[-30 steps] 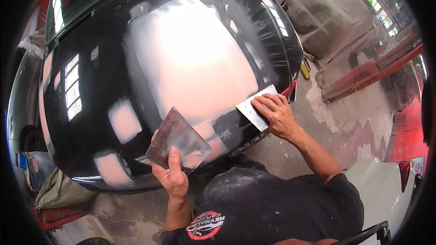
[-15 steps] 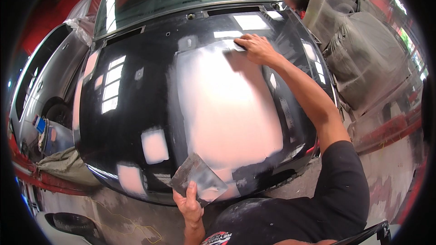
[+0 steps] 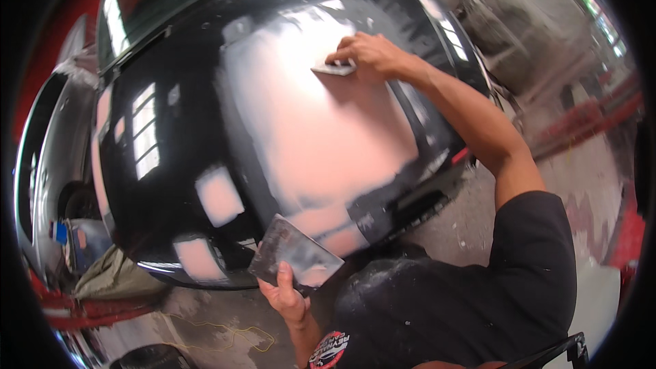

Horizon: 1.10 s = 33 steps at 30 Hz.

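Observation:
A black car hood (image 3: 180, 147) lies before me with a large pale-pink patch of filler (image 3: 321, 140) across its middle. My right hand (image 3: 374, 57) grips a thin, light-coloured putty spreader (image 3: 333, 69) over the upper right part of that patch. Whether the spreader's edge touches the surface, I cannot tell. Low in front of the hood, my left hand (image 3: 285, 301) holds a flat, square putty board (image 3: 295, 249), its thumb on top. Grey smears and a dab of pink filler show on the board.
Smaller pink patches (image 3: 219, 196) dot the hood's left side. A silver car (image 3: 51, 184) stands at the left, near a crumpled olive cover (image 3: 115, 275). Plastic sheeting drapes a bulky shape (image 3: 502, 34) at the right. A yellow cord (image 3: 225, 333) trails on the floor.
My right hand has drawn the spreader from the patch's far edge back toward me. The left hand still holds the board. The whole view has shifted and tilted.

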Each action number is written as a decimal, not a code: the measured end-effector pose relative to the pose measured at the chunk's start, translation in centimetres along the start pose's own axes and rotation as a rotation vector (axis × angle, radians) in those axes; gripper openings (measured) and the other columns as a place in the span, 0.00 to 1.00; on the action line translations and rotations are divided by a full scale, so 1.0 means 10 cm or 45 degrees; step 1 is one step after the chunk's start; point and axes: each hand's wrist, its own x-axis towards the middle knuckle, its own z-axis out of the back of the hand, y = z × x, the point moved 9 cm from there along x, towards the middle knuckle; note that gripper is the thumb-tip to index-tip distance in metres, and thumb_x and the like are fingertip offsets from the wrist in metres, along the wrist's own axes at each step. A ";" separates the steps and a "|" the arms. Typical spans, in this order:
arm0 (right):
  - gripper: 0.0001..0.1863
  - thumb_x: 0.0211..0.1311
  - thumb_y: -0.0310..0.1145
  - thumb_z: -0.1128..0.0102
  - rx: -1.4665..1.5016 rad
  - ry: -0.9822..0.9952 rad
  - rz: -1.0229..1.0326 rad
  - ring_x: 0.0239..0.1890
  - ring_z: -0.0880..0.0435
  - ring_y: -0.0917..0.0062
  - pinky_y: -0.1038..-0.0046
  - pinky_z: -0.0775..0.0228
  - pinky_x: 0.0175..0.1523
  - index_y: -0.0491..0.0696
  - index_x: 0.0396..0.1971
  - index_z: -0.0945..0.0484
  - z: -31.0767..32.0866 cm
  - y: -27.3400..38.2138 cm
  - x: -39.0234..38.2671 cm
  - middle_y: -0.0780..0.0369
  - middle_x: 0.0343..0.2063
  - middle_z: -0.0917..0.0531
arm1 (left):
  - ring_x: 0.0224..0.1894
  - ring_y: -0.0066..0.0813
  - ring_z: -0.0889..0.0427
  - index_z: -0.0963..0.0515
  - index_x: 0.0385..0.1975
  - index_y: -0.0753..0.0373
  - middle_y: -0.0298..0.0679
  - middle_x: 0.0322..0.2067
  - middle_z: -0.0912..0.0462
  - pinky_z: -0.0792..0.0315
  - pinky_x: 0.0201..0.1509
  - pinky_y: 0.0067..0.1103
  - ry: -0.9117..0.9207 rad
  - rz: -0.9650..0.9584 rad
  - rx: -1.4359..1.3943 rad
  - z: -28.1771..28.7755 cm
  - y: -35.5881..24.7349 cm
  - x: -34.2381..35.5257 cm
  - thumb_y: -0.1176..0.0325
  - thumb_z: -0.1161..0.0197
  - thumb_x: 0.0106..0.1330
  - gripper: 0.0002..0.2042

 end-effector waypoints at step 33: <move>0.39 0.43 0.17 0.44 1.702 -0.683 -0.108 0.44 0.18 0.73 0.69 0.23 0.51 0.44 0.64 0.36 0.65 0.98 -2.27 0.54 0.44 0.19 | 0.45 0.33 0.15 0.32 0.60 0.66 0.43 0.49 0.19 0.19 0.51 0.28 0.594 0.587 -0.357 -1.03 -0.13 -0.19 0.71 0.45 0.73 0.17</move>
